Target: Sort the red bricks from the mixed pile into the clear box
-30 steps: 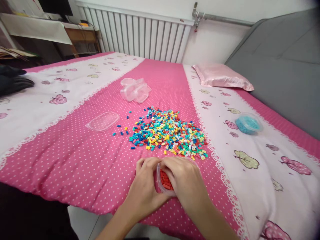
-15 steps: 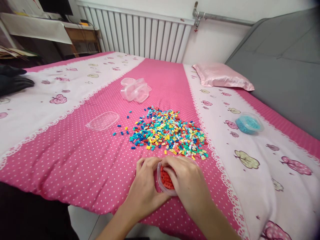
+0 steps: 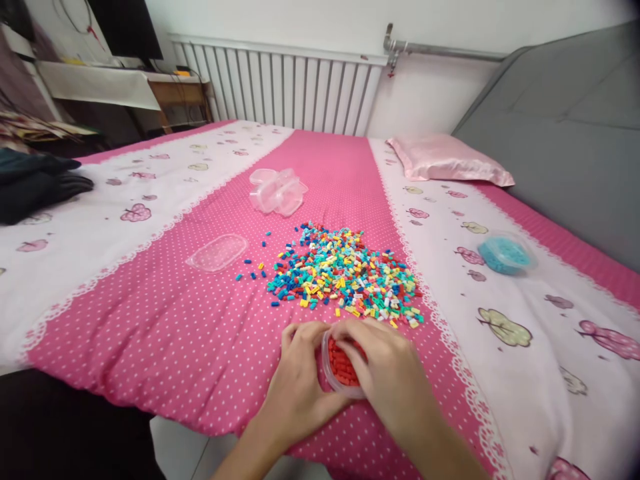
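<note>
A clear plastic container (image 3: 327, 367) filled with red bricks (image 3: 343, 365) sits on the bed near its front edge. My left hand (image 3: 303, 373) is wrapped round the container's left side, thumb along the near rim. Over the right part of the container, my right hand (image 3: 383, 363) is closed, with its fingertips down among the red bricks. Whether a brick is between those fingers is hidden. Just beyond my hands lies a loose pile of small multicoloured bricks (image 3: 345, 270), mostly blue, green, yellow and red.
A clear lid (image 3: 219, 253) lies left of the pile, and several clear containers (image 3: 278, 191) are heaped behind it. Another container holds light-blue bricks (image 3: 506, 255) at the right. A pink pillow (image 3: 450, 160) lies near the grey headboard (image 3: 560, 127). Dark cloth (image 3: 37, 187) rests at the far left.
The whole view has shifted, so everything appears slightly lower and to the right. Both hands keep their places at the container; the pile looks unchanged.
</note>
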Motion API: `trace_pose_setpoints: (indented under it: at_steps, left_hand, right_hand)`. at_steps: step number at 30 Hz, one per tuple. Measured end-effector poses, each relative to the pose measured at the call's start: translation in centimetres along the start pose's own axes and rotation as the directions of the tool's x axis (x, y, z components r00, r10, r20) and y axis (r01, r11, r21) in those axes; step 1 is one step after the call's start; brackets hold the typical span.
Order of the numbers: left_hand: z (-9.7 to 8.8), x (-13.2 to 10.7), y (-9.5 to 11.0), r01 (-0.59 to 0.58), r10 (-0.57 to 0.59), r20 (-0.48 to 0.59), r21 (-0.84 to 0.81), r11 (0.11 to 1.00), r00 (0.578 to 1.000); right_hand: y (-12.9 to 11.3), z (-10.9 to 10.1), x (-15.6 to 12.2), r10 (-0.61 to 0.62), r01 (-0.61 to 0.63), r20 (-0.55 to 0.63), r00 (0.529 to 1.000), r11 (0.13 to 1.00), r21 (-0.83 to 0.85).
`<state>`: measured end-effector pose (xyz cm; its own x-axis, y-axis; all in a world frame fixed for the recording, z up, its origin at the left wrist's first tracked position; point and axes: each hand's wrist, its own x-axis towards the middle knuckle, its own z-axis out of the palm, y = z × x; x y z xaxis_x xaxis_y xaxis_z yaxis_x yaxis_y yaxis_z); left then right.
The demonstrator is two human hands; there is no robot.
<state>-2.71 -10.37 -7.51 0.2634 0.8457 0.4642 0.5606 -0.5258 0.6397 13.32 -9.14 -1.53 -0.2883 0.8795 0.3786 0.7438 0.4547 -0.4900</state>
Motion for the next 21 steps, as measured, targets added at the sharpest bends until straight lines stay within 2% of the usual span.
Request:
trace_pose_setpoints:
  at_steps: [4,7,9,11,14,18,21]
  left_hand:
    - [-0.2,-0.3,-0.9,0.003,-0.003,-0.015,0.008,1.000,1.000]
    - [-0.6,-0.4,-1.6,0.042,-0.042,0.006,0.002,0.999,0.999]
    - [-0.9,-0.5,-2.0,0.040,-0.040,0.031,0.011,0.999,0.999]
    - [-1.2,-0.5,-2.1,0.023,-0.024,0.045,0.019,1.000,0.999]
    - [-1.5,-0.3,-1.8,-0.013,0.009,0.058,0.070,0.997,0.998]
    - [-2.4,0.2,-1.4,-0.021,0.013,0.048,0.170,0.985,0.999]
    - [-3.9,0.6,-1.6,-0.047,0.032,0.069,0.233,0.971,0.997]
  right_hand:
    - [2.3,-1.5,-0.4,-0.014,0.020,-0.177,0.984,0.999,0.032]
    - [4.2,-2.1,-0.6,0.045,-0.033,-0.207,0.977,0.998,0.059]
    - [4.8,-2.3,-0.5,0.112,-0.091,-0.154,0.982,0.986,0.137]
    - [4.7,-2.4,-0.4,0.162,-0.148,-0.036,0.986,0.956,0.253]
    - [3.9,-2.6,-0.4,0.172,-0.216,0.149,0.974,0.906,0.365]
    - [3.4,-2.5,-0.8,0.128,-0.241,0.321,0.938,0.907,0.345]
    - [3.6,-2.0,-1.0,0.121,-0.245,0.360,0.925,0.915,0.320]
